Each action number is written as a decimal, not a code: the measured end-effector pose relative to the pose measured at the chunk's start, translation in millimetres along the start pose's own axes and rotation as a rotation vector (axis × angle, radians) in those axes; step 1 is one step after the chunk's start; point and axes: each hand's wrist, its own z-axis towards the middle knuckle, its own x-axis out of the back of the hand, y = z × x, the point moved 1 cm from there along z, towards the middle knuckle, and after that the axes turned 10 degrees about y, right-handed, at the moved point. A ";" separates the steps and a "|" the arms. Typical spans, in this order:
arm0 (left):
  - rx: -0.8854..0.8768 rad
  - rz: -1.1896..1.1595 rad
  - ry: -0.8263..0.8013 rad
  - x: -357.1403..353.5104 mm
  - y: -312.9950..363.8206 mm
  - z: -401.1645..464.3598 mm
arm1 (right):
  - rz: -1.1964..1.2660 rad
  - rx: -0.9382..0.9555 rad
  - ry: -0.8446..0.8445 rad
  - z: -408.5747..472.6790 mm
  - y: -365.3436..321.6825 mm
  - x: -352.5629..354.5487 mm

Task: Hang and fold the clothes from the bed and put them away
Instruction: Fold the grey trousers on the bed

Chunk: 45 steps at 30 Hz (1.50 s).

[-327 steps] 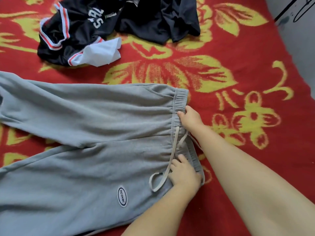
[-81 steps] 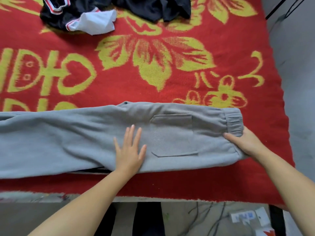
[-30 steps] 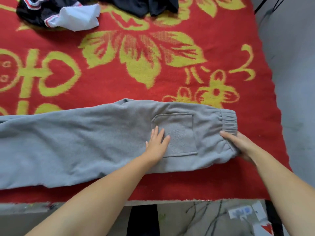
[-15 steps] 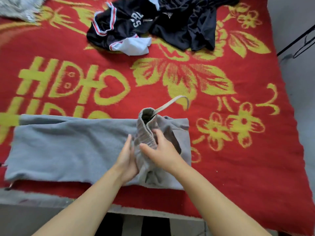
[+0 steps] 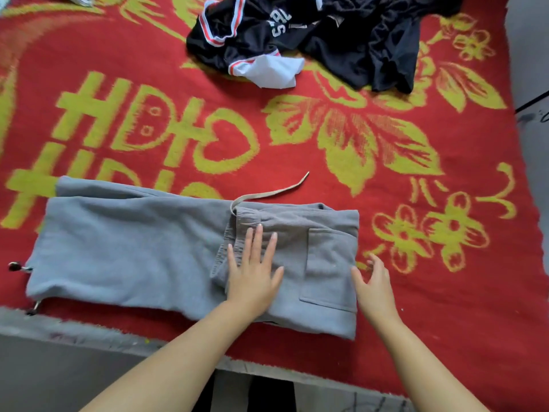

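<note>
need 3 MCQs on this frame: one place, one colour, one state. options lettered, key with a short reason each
1. Where does the left hand rest?
A. on the folded-over waistband end of the grey sweatpants
B. on the dark jersey
C. on the bare blanket

2. What colour is the jersey at the far side of the bed?
A. grey
B. black with red and white trim
C. yellow

3. How is the right hand?
A. gripping the drawstring
B. open at the folded edge
C. out of view

Key: 1 A, palm flat on the fold. 2 B, trim shows at its edges. 3 B, fingers spread, holding nothing; the drawstring lies loose on the red blanket.
</note>
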 end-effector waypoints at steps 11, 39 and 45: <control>0.182 -0.483 -0.316 -10.6 -20.9 7.6 | 0.520 -0.219 -0.355 8.0 -22.0 4.8; 0.162 -0.087 0.380 117.6 -306.8 0.5 | -0.365 0.774 -0.153 -135.7 -275.8 -233.5; 0.192 0.216 0.188 64.0 -328.4 3.9 | -0.797 0.968 -0.254 -99.2 -240.5 -253.7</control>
